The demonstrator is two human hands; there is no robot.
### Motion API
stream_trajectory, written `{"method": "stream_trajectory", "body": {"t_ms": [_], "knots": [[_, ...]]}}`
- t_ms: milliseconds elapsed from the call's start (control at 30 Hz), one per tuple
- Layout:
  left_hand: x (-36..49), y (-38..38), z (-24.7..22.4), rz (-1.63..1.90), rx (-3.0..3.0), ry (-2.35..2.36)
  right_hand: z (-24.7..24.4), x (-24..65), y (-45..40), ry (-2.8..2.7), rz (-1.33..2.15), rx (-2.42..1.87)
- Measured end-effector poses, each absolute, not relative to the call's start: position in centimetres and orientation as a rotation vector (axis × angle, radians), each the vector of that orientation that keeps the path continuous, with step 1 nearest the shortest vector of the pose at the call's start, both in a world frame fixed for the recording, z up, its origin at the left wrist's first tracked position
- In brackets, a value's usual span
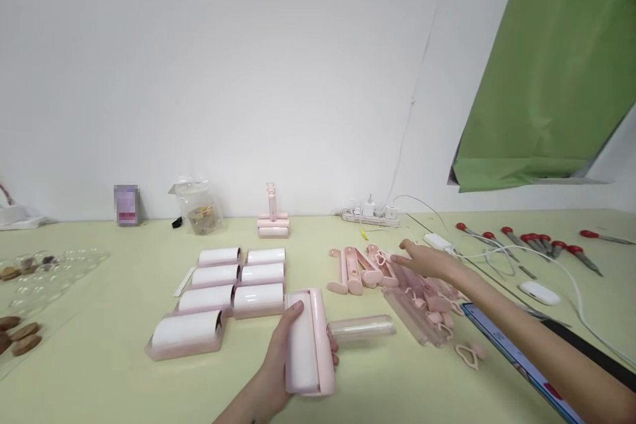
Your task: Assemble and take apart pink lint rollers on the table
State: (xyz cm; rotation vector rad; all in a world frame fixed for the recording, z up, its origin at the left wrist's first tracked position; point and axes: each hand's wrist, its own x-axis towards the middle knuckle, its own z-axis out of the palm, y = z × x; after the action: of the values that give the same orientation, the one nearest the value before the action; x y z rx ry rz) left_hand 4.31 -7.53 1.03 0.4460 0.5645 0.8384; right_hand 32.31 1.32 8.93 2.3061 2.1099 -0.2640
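A white wall (248,79) fills the upper part of the frame, above a pale green table (124,278); a green sheet (551,79) hangs at upper right. A phone (517,351) lies at lower right, under the right forearm. At lower centre, the left hand (278,358) is closed round a roller (311,344), thumb on its white face, its clear handle pointing right. The right hand (422,258) is open, fingers loosely extended over the pink parts right of centre; whether it touches or grips one, I cannot tell. Seven white rolls (258,299) sit left of centre, four in one column and three in the other. Beyond them, near the wall, stands a pink stack (273,228) with one upright handle; its rollers overlap too much to count surely. About four pink arms (354,271) lie beside the right hand, with a bundle of clear tubes (417,321) and smaller pink pieces too jumbled to count. The held roller seems partly put together: its handle is on, but no heart ring shows at the end. The seven rolls have no handles, so they look less far along; the stack looks nearer finished. About nine red-handled tools (576,250) lie at right, and one heart-shaped ring (467,356) lies at lower right.
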Motion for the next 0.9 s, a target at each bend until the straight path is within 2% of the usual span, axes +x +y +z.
{"method": "stream_trajectory", "body": {"t_ms": [100,167,300,367,433,700,833,900], "knots": [[4.5,-7.5,0.8,0.841,0.460,0.555,9.7,31.5,-0.5,2.038,-0.081,2.360],[4.6,-7.6,0.6,0.841,0.464,0.584,9.9,30.0,-2.2,2.199,-0.131,2.318],[4.9,-8.1,0.6,0.892,0.526,0.674,8.2,26.3,-5.4,2.758,-0.684,1.740],[4.9,-8.2,0.8,0.942,0.599,0.716,6.8,25.4,-6.2,2.750,-0.855,1.473],[4.8,-8.2,1.0,0.994,0.698,0.729,5.6,25.5,-6.5,2.720,-0.925,1.391],[3.9,-6.8,1.1,1.411,0.896,0.864,5.5,30.5,-4.8,3.003,-1.018,1.634],[4.2,-7.2,0.7,1.349,0.939,0.750,5.2,30.6,-4.9,3.055,-1.148,2.097],[4.5,-7.6,0.5,1.300,0.967,0.741,4.8,29.9,-5.0,3.074,-1.325,2.181]]}}
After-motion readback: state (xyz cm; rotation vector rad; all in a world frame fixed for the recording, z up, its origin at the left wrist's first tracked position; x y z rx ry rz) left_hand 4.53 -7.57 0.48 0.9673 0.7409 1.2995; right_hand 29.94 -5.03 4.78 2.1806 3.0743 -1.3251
